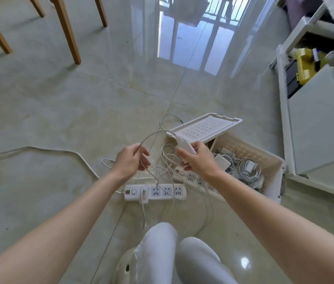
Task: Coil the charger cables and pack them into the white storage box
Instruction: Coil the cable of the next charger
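Gripping the cable (154, 133), left hand (130, 160) — right hand (200, 159) clasping, seemingly, a half-hidden charger (184, 144).

Glossy tile floor (59, 103); wooden chair legs (67, 29); white cabinet (321, 119).

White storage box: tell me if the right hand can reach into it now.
Probably yes. The right hand, gripping a charger, is just beside the white storage box, whose lid leans clear of the opening.

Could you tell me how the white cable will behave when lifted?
Probably floppy: the cable arcs between the left hand and the charger in the right hand, then droops. It may snag: its slack crosses other cords above the power strip.
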